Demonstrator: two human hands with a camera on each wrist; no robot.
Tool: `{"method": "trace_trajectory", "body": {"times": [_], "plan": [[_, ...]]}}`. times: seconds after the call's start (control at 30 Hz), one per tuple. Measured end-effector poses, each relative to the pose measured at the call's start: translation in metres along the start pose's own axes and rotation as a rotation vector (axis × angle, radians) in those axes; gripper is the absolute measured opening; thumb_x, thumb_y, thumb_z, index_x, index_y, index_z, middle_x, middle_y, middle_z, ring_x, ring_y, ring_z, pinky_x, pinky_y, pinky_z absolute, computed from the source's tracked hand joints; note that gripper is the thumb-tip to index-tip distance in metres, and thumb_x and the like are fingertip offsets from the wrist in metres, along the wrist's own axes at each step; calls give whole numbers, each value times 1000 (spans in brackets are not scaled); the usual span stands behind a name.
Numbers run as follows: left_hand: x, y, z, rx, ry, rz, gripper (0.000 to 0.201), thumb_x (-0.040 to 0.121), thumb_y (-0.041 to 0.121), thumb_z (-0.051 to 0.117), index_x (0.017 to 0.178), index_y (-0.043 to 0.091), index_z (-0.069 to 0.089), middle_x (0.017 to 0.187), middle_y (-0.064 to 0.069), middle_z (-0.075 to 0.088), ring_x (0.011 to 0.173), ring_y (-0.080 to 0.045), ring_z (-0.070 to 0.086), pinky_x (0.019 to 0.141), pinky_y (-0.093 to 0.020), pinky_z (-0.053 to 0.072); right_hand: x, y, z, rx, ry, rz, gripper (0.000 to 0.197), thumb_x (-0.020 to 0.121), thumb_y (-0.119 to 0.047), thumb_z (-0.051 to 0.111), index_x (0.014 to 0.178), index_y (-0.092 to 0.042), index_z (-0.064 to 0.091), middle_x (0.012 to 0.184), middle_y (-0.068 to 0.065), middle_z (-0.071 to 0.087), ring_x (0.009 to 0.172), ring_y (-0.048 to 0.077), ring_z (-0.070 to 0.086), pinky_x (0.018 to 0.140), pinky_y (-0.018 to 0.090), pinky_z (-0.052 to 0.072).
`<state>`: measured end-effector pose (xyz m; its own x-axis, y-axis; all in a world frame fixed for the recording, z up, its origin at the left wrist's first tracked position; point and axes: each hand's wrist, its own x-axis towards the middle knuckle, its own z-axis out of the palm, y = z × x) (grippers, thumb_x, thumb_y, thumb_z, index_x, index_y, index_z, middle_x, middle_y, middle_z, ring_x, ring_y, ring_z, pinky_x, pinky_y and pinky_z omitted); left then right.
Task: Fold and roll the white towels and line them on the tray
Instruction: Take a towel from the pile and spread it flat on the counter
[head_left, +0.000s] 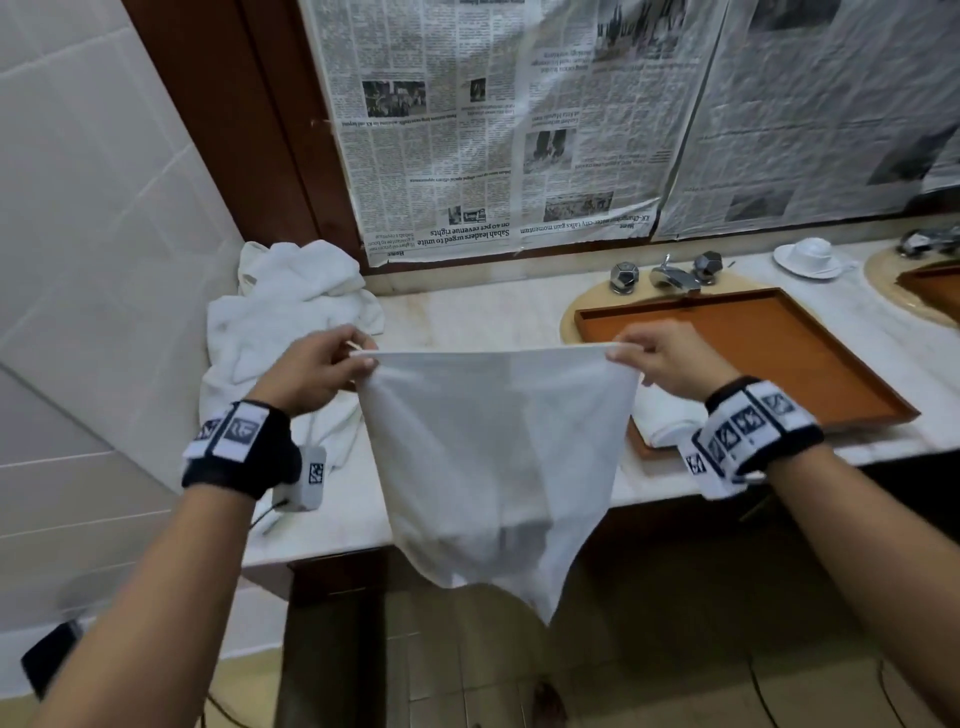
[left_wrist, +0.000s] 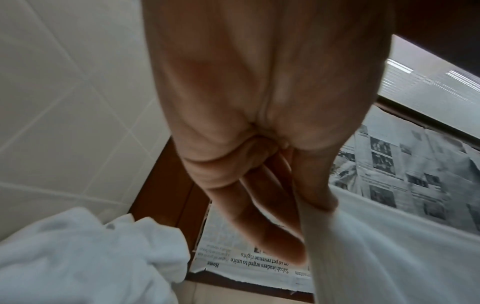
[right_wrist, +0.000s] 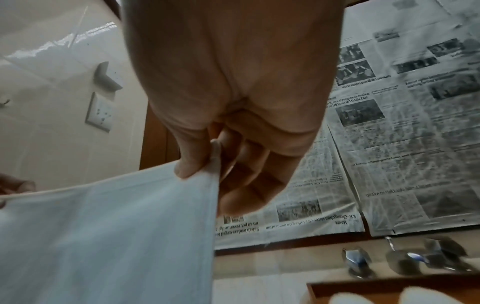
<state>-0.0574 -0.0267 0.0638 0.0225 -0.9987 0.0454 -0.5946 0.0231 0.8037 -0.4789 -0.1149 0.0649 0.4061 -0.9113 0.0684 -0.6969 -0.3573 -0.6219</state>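
where both hands (head_left: 483, 358) pinch its corners, white towel (head_left: 493, 457) between

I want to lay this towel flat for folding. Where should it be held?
Keep the white towel by its two top corners, where the left hand and right hand pinch it from the outer sides: its top hem is taut and the rest hangs freely.

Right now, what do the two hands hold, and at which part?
A white towel, hanging over the counter edge: the left hand and right hand each pinch one top corner.
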Motion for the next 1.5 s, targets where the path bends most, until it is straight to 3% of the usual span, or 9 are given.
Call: {"method": "trace_trajectory", "body": {"times": [0.17, 0.3, 0.4, 0.6, 0.8, 0.9, 1.03, 1.13, 1.5], "plan": [[16, 38, -37, 197, 155, 95, 11, 94, 17, 67, 98, 7, 65, 84, -20, 67, 77, -33, 68, 68, -34, 58, 27, -31, -49, 15, 63, -28, 20, 89, -30, 71, 82, -11, 69, 67, 4, 69, 55, 9, 61, 60, 29, 53], [21, 76, -66, 272, 318, 181, 13, 92, 26, 70, 95, 13, 67, 79, -10, 69, 66, -23, 65, 54, -16, 49, 37, -58, -84, 41, 116, -90, 20, 91, -25, 70, 87, -5, 68, 62, 10, 66, 49, 13, 59, 50, 22, 49], [30, 95, -82, 295, 392, 212, 18, 92, 30, 70, 93, 12, 68, 77, -5, 70, 64, -17, 66, 51, -18, 49, 45, -74, -103, 59, 112, -111, 13, 91, -18, 70, 91, -5, 68, 71, 16, 70, 60, 19, 64, 63, 35, 57], [36, 94, -92, 316, 344, 197, 18, 92, 31, 69, 88, 14, 67, 73, -6, 72, 60, -5, 63, 52, -15, 46, 63, -79, -96, 25, 248, -115, 5, 93, -15, 66, 94, -10, 65, 76, 5, 67, 53, 1, 62, 62, 28, 55], [45, 79, -87, 282, 463, 226, 17, 94, 30, 67, 92, 13, 68, 72, -2, 67, 50, 3, 57, 46, -6, 39, 83, -74, -74, 18, 489, -127, 13, 93, -22, 64, 95, -10, 66, 77, 7, 68, 67, 13, 68, 66, 32, 57], [60, 62, -82, 274, 509, 228, 15, 93, 30, 66, 90, 16, 67, 72, -3, 66, 54, 2, 59, 49, -6, 40, 93, -75, -63, -2, 470, -106, 12, 95, -22, 62, 94, -11, 64, 69, 0, 66, 49, 4, 63, 52, 18, 50], [83, 30, -61, 179, 437, 156, 13, 92, 27, 68, 90, 14, 68, 76, -4, 69, 57, -8, 67, 49, -12, 46, 116, -52, -41, 95, 372, -9, 10, 97, -20, 58, 96, -10, 58, 68, 10, 68, 53, 24, 69, 52, 43, 58], [107, 8, -46, 145, 436, 109, 8, 92, 23, 68, 88, 15, 67, 74, -3, 71, 60, -10, 70, 52, -15, 49, 143, -32, -21, 253, 297, 78, 11, 99, -17, 57, 101, -6, 55, 84, 14, 65, 63, 26, 72, 50, 34, 55], [230, -107, 20, 90, 367, -267, 12, 92, 22, 65, 79, 20, 64, 66, -1, 72, 66, -20, 73, 76, -45, 59, 276, 77, 78, 518, 116, 330, 7, 94, -11, 63, 90, -6, 59, 86, 20, 68, 72, 32, 73, 72, 50, 61]]}}
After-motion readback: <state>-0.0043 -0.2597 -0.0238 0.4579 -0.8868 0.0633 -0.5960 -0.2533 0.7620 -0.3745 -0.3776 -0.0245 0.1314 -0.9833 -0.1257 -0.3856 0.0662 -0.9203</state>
